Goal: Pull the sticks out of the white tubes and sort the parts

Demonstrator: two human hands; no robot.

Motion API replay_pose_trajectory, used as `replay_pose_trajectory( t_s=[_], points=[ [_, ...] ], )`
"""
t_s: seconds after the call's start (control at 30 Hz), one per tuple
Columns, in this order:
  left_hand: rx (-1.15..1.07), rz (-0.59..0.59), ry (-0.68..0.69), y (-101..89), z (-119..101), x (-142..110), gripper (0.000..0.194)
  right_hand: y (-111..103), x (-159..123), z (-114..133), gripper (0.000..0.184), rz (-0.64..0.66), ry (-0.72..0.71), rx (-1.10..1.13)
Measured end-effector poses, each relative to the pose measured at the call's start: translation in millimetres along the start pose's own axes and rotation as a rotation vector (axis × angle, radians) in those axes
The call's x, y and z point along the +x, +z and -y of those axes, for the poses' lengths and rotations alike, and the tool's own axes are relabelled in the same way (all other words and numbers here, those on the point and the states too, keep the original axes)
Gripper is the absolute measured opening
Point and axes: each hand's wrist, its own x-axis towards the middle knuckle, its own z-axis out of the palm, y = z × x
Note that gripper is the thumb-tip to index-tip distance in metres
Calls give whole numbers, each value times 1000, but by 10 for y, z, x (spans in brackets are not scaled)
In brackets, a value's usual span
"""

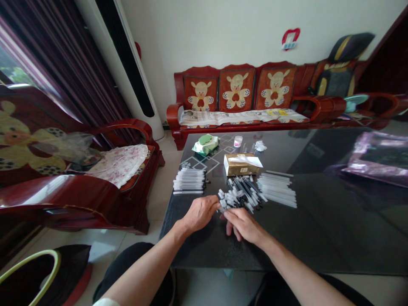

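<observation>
My left hand (202,211) is closed, its thumb and fingertips pinched at the near left edge of a loose heap of pen parts. My right hand (245,224) meets it there, thumb and forefinger together and the other fingers hanging lower. What lies between the fingertips is too small and covered to make out. The heap holds white caps (230,198) and dark slim pieces (245,187) that look like refills. Left of it, a row of white pens (189,182) lies side by side. To the right lie several translucent pen barrels (276,190), roughly parallel.
Behind the heap on the black table (318,238) stands a tissue box (240,168). Farther back are a green wipes pack (205,145), a small jar (238,141) and a crumpled tissue (260,146). A purple plastic package (379,159) lies far right. A wooden armchair (95,191) stands left.
</observation>
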Motion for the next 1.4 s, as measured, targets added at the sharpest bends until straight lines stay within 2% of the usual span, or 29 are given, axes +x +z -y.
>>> replay_pose_trajectory(
  t_s=[0.07, 0.13, 0.2, 0.3, 0.4, 0.5, 0.6, 0.67, 0.83, 0.87, 0.93, 1.03, 1.13, 1.23, 1.33, 1.4],
  points=[
    [1, -2, 27, -20, -10, -2, 32, -12, -4, 2, 45, 95, 35, 150],
    [25, -15, 13, -14, 2, -1, 35, -22, -6, 25, 43, 53, -22, 133],
    [67, -31, -37, 14, 29, 5, 37, -25, -4, 57, 40, -84, -112, -58],
    [132, -38, -104, 72, 74, 24, 39, -13, -6, 87, 35, -294, -201, -499],
    [159, -23, -109, 116, 107, 53, 40, 10, -17, 83, 32, -352, -240, -767],
    [134, 14, -118, 130, 125, 65, 41, 29, -27, 69, 32, -372, -267, -831],
    [87, -1, -136, 113, 125, 41, 41, 35, -23, 55, 31, -391, -246, -741],
    [64, -26, -115, 87, 109, 13, 38, 31, -14, 33, 35, -339, -195, -561],
    [47, -2, 25, 7, 22, -20, 33, -5, -7, -41, 46, 63, 40, 91],
    [52, 7, 44, -1, 8, -19, 33, -17, -11, -41, 47, 115, 64, 153],
    [79, 19, 45, 1, -8, -12, 35, -43, -21, -14, 45, 124, 32, 160],
    [147, 7, -40, 38, 4, 0, 40, -65, -36, 70, 41, -36, -123, -88],
    [216, 8, -113, 85, 40, 18, 43, -45, -46, 138, 37, -228, -218, -530],
    [276, 43, -122, 112, 83, 47, 43, -2, -51, 154, 32, -334, -275, -894],
    [273, 92, -113, 117, 121, 68, 41, 28, -51, 147, 31, -363, -329, -1037],
    [222, 98, -120, 110, 134, 62, 41, 35, -46, 136, 29, -380, -327, -1008]
  ],
)
